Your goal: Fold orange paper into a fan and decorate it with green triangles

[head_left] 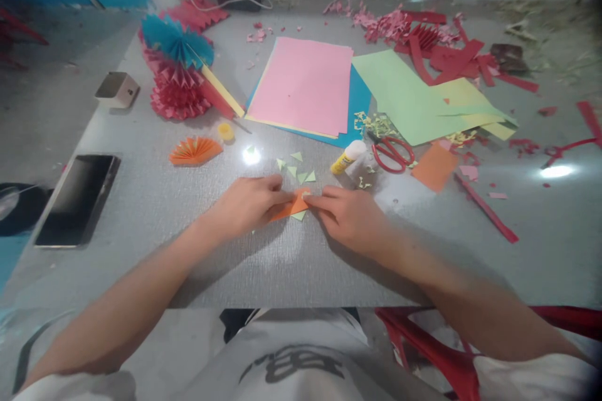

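Observation:
Folded orange paper (297,203) lies on the table in front of me between my hands. My left hand (251,200) holds its left end down, fingers closed against it. My right hand (350,216) has its fingers curled, and its index fingertip presses a small pale green paper piece (305,195) at the orange paper's right end. Part of the orange paper is hidden under my left fingers. One green triangle (299,215) shows at its lower edge. Several more green paper triangles (292,171) are scattered just beyond. A yellow glue stick (342,163) lies near my right hand.
Red-handled scissors (393,155), an orange rectangle (435,166), pink sheets (305,84) and green sheets (404,97) lie beyond my hands. To the left are an orange paper fan (195,151), a yellow cap (226,131), pleated paper rosettes (179,94) and a phone (78,200).

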{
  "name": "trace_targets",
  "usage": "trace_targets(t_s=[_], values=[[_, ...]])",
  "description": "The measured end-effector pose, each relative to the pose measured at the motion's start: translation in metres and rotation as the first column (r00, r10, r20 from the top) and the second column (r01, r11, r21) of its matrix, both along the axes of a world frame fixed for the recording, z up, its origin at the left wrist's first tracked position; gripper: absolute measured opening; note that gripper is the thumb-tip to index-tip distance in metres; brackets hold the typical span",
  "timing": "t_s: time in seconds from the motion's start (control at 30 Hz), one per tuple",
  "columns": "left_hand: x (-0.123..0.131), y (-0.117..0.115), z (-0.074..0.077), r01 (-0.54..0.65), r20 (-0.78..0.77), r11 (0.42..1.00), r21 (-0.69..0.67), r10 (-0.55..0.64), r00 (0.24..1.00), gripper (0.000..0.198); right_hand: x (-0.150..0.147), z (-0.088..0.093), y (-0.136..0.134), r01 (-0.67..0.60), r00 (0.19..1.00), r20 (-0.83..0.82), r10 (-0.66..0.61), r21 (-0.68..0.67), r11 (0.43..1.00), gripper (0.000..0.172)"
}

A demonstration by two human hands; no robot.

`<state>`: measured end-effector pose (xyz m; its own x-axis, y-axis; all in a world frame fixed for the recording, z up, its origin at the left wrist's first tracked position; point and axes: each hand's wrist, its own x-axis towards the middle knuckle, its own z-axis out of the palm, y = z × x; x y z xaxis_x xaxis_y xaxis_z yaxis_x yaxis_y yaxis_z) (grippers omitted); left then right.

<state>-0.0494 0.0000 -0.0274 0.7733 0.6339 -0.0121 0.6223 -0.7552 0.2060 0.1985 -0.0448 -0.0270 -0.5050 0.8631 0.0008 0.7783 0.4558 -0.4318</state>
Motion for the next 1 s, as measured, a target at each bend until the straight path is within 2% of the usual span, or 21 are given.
trace_targets(t_s=[0.2,0.4,0.63,0.7,0.83,1.0], values=[[0.0,-0.001,0.0,-0.001,0.01,1.0,-0.006,0.001,1.0,0.031,0.0,-0.003,0.0,-0.013,1.0,0.001,0.013,0.0,1.0,0.036],[0.001,-0.002,0.008,-0.002,0.01,0.997,-0.078,0.003,1.0,0.035,-0.001,-0.004,-0.001,0.01,0.998,-0.054,-0.012,-0.031,0.999,0.034],[-0.004,0.002,0.008,-0.01,0.133,0.984,-0.181,0.035,0.99,0.029,0.0,-0.003,0.005,0.147,0.966,-0.21,-0.153,-0.046,0.988,0.035],[-0.004,0.002,0.006,-0.008,0.138,0.985,-0.171,0.032,0.99,0.03,0.001,-0.001,0.006,0.156,0.952,-0.262,-0.16,-0.036,0.987,0.033],[-0.003,0.002,0.004,-0.007,0.099,0.994,-0.112,0.019,0.995,0.027,0.002,-0.001,0.004,0.075,0.942,-0.326,-0.078,-0.022,0.997,0.03],[0.001,-0.001,0.004,0.005,-0.003,0.999,0.038,-0.005,1.0,0.024,0.003,-0.005,0.005,-0.022,0.986,-0.169,0.018,-0.026,0.999,0.027]])
